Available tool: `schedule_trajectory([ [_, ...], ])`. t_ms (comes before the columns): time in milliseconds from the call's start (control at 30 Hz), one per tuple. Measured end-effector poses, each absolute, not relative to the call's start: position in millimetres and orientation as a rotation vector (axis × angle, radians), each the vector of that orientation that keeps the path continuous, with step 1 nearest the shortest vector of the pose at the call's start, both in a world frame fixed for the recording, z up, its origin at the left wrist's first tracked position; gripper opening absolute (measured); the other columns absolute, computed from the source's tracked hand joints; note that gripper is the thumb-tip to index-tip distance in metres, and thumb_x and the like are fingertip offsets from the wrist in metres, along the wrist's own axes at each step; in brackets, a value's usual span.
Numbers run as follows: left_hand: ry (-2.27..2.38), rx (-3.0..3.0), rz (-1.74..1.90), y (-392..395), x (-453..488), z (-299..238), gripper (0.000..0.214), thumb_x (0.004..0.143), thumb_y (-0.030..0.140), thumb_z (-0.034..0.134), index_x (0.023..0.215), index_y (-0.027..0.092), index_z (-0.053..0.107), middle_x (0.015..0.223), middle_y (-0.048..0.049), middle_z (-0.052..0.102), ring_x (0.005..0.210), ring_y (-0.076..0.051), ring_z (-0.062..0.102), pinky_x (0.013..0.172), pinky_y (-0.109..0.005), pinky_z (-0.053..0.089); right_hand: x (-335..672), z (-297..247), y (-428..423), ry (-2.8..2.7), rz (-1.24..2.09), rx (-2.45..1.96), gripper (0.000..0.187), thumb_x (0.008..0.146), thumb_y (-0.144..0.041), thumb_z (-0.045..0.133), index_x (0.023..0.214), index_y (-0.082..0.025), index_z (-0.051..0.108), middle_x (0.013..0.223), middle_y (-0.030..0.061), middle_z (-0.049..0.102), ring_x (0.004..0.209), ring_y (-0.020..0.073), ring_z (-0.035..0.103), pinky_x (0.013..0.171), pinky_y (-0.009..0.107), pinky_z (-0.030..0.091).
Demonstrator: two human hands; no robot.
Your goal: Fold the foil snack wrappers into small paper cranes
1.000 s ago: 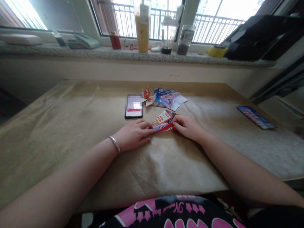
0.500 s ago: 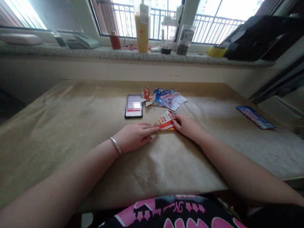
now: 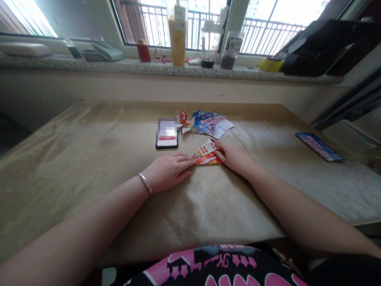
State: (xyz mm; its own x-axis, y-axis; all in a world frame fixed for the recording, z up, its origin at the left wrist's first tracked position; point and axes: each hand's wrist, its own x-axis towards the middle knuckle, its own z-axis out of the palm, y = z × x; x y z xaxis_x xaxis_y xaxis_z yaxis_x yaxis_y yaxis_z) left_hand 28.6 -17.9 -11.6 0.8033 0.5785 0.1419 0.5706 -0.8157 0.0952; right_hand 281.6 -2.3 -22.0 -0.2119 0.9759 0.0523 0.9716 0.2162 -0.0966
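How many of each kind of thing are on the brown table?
Phone: 1
Red folded paper: 1
Pile of blue leaflets: 1
Lone blue leaflet: 1
Crumpled red scrap: 1
Total: 5

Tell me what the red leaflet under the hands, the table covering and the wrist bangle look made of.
Red leaflet: thin glossy printed paper, it seems; it holds sharp folded edges. Table covering: matte brown kraft-like paper, creased and wrinkled. Bangle on the left wrist: probably polished silvery metal, given its bright glint.
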Motion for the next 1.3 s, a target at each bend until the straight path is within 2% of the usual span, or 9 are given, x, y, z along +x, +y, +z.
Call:
schedule_trajectory([
  [400,0.931,2.946,0.289,-14.2,25.4,-15.4,0.035,0.091,0.029,0.044,0.122,0.02,0.058,0.114,-0.0076,0.062,0.101,-0.02,0.058,0.088,-0.035,0.051,286.9,-24.5,2.7,-2.311,0.213,-1.895,0.027,0.089,-0.041,0.045,0.092,-0.021,0.063,0.082,0.0077,0.068,0.068,0.0191,0.058,0.056,0.026,0.034],
  [533,0.824,2.991,0.315,-12.7,24.0,-15.2,0.035,0.091,0.027,0.046,0.122,0.02,0.058,0.115,-0.0077,0.063,0.104,-0.02,0.057,0.091,-0.036,0.05,294.5,-24.0,6.3,-2.319,0.365,-1.826,0.019,0.086,-0.034,0.049,0.081,-0.02,0.061,0.076,0.004,0.066,0.065,0.0155,0.055,0.057,0.024,0.035],
  [667,0.781,3.046,0.37,-15.1,25.7,-15.7,0.036,0.09,0.022,0.045,0.123,0.019,0.057,0.114,-0.0088,0.064,0.103,-0.02,0.058,0.088,-0.036,0.052,301.5,-24.0,7.0,-2.281,0.444,-1.795,0.021,0.085,-0.034,0.05,0.074,-0.019,0.058,0.07,0.002,0.064,0.06,0.0132,0.052,0.053,0.023,0.032],
  [867,0.768,3.076,0.389,-15.3,26.5,-16.3,0.038,0.09,0.021,0.044,0.126,0.02,0.054,0.114,-0.0086,0.064,0.102,-0.02,0.059,0.085,-0.035,0.053,300.4,-24.9,4.0,-2.282,0.372,-1.804,0.021,0.085,-0.035,0.048,0.074,-0.02,0.057,0.07,0.0022,0.064,0.06,0.0138,0.053,0.053,0.024,0.033],
  [933,0.765,3.081,0.39,-15.1,26.9,-16.9,0.036,0.091,0.021,0.043,0.125,0.021,0.055,0.113,-0.0082,0.064,0.101,-0.02,0.059,0.085,-0.035,0.053,298.6,-26.0,2.9,-2.271,0.322,-1.804,0.018,0.085,-0.036,0.049,0.08,-0.02,0.057,0.073,0.003,0.065,0.061,0.0145,0.054,0.054,0.025,0.034],
  [1033,0.76,3.073,0.392,-15.5,28.2,-17.6,0.035,0.091,0.021,0.044,0.124,0.02,0.056,0.113,-0.0086,0.064,0.101,-0.02,0.058,0.086,-0.036,0.053,293.3,-25.8,-0.5,-2.244,0.162,-1.772,0.02,0.085,-0.036,0.049,0.095,-0.019,0.057,0.085,0.0061,0.066,0.07,0.0171,0.057,0.061,0.027,0.039],
  [1100,0.755,3.063,0.399,-16.0,29.1,-17.9,0.035,0.09,0.02,0.045,0.123,0.02,0.057,0.113,-0.0087,0.064,0.101,-0.02,0.058,0.086,-0.036,0.052,287.7,-23.3,-4.1,-2.264,-0.008,-1.7,0.024,0.086,-0.035,0.048,0.101,-0.019,0.058,0.101,0.0089,0.064,0.082,0.0196,0.058,0.068,0.029,0.041],
  [1200,0.77,3.056,0.386,-16.7,30.0,-17.5,0.037,0.089,0.019,0.045,0.124,0.02,0.056,0.113,-0.0085,0.063,0.101,-0.02,0.056,0.087,-0.037,0.052,278.0,-17.9,-10.0,-2.406,-0.22,-1.568,0.028,0.089,-0.038,0.045,0.094,-0.018,0.063,0.1,0.0112,0.064,0.094,0.0249,0.055,0.079,0.034,0.039],
  [1300,0.775,3.039,0.365,-17.0,30.4,-16.9,0.038,0.089,0.018,0.045,0.126,0.021,0.054,0.115,-0.0081,0.062,0.103,-0.02,0.055,0.089,-0.037,0.051,269.3,-14.7,-15.4,-2.546,-0.215,-1.458,0.031,0.092,-0.036,0.041,0.091,-0.018,0.065,0.095,0.0102,0.065,0.091,0.0235,0.055,0.083,0.035,0.037],
])
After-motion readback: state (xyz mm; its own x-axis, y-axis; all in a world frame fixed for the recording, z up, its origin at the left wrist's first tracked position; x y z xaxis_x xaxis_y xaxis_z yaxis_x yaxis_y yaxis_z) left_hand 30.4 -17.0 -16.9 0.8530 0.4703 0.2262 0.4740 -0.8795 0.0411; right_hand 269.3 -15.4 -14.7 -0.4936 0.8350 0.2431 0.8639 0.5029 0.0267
